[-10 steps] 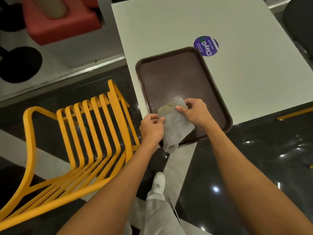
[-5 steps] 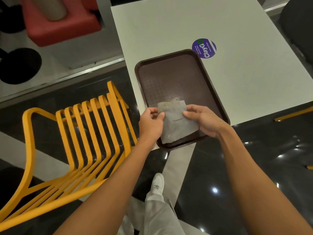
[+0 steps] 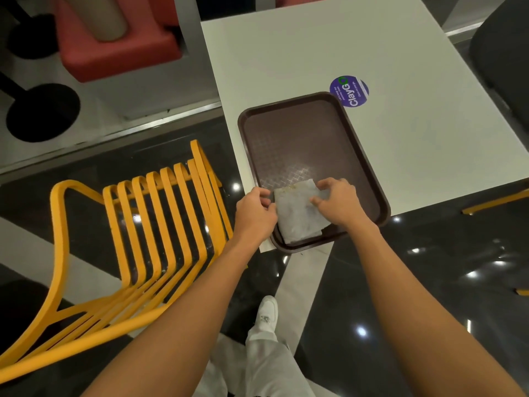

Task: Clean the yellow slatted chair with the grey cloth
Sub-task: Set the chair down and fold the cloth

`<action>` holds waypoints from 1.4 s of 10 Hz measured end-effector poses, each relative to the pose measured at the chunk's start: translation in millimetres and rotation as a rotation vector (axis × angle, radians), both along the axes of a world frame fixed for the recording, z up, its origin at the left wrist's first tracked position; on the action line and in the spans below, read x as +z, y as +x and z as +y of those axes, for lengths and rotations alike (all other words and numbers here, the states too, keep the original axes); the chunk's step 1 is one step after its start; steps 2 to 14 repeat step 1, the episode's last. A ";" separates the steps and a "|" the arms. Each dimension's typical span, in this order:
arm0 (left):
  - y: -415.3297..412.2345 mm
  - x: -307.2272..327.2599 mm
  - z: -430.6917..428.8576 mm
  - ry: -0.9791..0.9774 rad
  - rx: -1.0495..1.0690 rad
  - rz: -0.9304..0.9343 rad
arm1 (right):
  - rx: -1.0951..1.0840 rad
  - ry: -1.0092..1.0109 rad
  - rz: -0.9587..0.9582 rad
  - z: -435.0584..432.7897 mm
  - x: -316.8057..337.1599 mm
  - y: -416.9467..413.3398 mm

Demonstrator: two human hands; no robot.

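The grey cloth (image 3: pixel 297 217) is folded flat and held over the near end of a dark brown tray (image 3: pixel 300 144). My left hand (image 3: pixel 254 210) pinches its left edge. My right hand (image 3: pixel 337 203) grips its upper right part, fingers curled over it. The yellow slatted chair (image 3: pixel 148 239) stands on the floor to the left, just beside my left forearm, with its slats running away from me.
The tray lies on a white table (image 3: pixel 400 144) with a round purple sticker (image 3: pixel 349 91). A red seat (image 3: pixel 114 44) and black round bases (image 3: pixel 43 113) stand at the far left. Dark glossy floor lies below, with my white shoe (image 3: pixel 267 312). Part of a dark chair (image 3: pixel 503 53) shows at the far right.
The cloth has been folded smaller and brought lower onto the tray. My right hand has moved from the cloth's right edge onto its top.
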State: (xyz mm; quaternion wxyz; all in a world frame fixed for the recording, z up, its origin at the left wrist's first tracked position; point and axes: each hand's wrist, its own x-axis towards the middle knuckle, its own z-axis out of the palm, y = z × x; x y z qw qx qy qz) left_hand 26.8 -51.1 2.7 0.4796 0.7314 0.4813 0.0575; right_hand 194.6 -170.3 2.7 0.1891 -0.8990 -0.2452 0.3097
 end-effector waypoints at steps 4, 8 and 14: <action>-11.2 12.3 8.3 -0.013 -0.056 -0.012 | -0.023 0.048 -0.094 9.0 13.7 -10.9; -11.2 12.3 8.3 -0.013 -0.056 -0.012 | -0.023 0.048 -0.094 9.0 13.7 -10.9; -11.2 12.3 8.3 -0.013 -0.056 -0.012 | -0.023 0.048 -0.094 9.0 13.7 -10.9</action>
